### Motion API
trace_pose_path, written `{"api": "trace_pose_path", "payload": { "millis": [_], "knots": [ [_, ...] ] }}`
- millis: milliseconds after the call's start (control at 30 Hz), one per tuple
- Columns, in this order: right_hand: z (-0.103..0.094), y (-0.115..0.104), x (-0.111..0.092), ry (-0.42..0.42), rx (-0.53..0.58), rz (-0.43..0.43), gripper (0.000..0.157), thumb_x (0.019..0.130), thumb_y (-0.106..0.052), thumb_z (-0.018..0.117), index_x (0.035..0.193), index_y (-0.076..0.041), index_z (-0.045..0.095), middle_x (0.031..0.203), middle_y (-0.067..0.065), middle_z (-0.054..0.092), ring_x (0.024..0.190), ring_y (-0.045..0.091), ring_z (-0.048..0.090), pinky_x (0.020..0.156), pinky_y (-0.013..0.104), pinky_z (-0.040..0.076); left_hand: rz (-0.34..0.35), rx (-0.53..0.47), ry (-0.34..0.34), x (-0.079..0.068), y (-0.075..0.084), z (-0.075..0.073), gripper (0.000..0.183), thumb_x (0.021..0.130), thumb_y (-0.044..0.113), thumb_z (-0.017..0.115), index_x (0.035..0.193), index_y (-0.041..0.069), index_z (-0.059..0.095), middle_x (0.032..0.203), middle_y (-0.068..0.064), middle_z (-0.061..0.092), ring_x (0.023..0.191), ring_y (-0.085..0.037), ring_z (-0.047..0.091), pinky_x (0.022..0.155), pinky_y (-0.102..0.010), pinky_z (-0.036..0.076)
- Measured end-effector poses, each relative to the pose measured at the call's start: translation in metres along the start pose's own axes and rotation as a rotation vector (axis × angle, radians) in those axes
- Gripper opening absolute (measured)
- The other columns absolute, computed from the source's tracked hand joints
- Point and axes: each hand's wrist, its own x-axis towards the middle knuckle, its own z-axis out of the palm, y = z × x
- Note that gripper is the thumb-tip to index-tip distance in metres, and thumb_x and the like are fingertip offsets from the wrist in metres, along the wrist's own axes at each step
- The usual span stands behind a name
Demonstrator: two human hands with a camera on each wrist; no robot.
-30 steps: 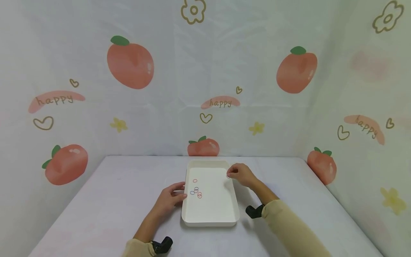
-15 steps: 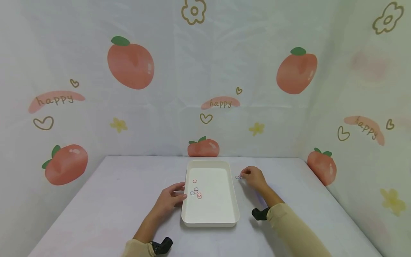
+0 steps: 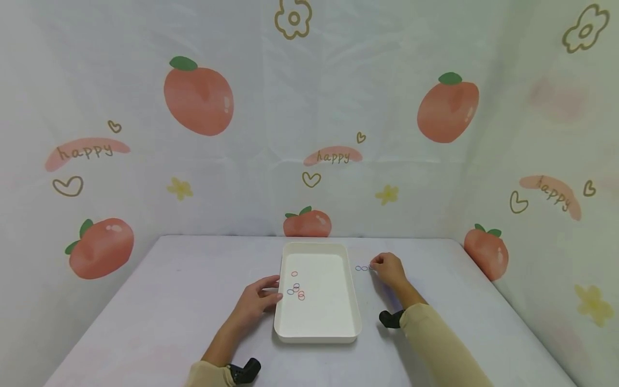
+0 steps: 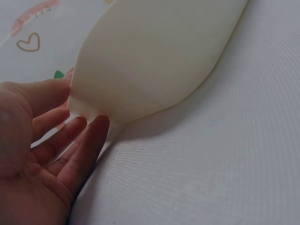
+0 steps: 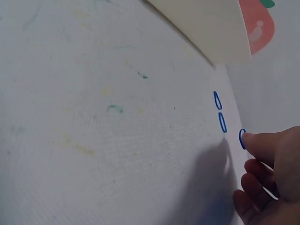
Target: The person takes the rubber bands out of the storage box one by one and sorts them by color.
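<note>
In the head view a white tray (image 3: 333, 317) stands on the table. My left hand (image 3: 258, 297) is at its left side, fingers spread; in the left wrist view the fingertips (image 4: 101, 123) touch the tray's outer wall. Inside the tray lie several thin red and blue rings, one red ring (image 3: 294, 274) apart from a partly overlapping cluster. Right of the tray, my right hand (image 3: 390, 270) pinches a thin blue ring (image 5: 242, 139) between thumb and finger, low over the table. Beside it, two more blue rings (image 5: 220, 111) lie in a line on the cloth.
A white cloth (image 3: 159, 312) covers the table. Behind and on both sides hang white curtains (image 3: 261, 123) printed with peaches, hearts and the word happy. Each wrist wears a black camera (image 3: 390, 319) below its beige sleeve (image 3: 435, 333).
My right hand has moved from the tray's right rim out to the table on the right. Two blue rings now lie there in a line, with another at the fingertips. The left hand stays put.
</note>
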Motion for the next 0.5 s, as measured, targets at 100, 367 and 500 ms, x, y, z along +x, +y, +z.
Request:
{"api": "trace_pose_path", "payload": {
  "millis": [100,367,500],
  "knots": [
    [0.0005,0.0019,0.0,0.001,-0.016,0.014,0.007,0.085,-0.003,0.068,0.079,0.001,0.068,0.075,0.006,0.062,0.074,0.023,0.054,0.068,0.035,0.044,-0.005,0.004,-0.003,-0.0003,-0.0008,-0.0001,0.052,0.087,0.015,0.073,0.135,0.005,0.055,0.123,-0.015,0.061,0.1,-0.026,0.064,0.076,-0.036,0.054],
    [0.0028,0.0035,0.002,-0.011,-0.025,0.018,0.009,0.084,-0.003,0.069,0.076,0.0,0.067,0.072,0.004,0.061,0.071,0.022,0.053,0.067,0.034,0.042,0.006,-0.006,-0.012,-0.0001,-0.0026,-0.001,0.052,0.088,0.014,0.072,0.136,0.004,0.054,0.124,-0.016,0.06,0.1,-0.026,0.064,0.078,-0.037,0.055],
    [0.0038,0.0041,0.0028,-0.013,-0.044,0.015,0.01,0.084,-0.004,0.07,0.075,-0.001,0.068,0.07,0.003,0.061,0.071,0.022,0.054,0.067,0.035,0.042,0.008,-0.015,-0.018,0.001,-0.0027,-0.0014,0.052,0.088,0.014,0.072,0.136,0.003,0.054,0.124,-0.016,0.06,0.099,-0.026,0.064,0.077,-0.036,0.055]
  ]
}}
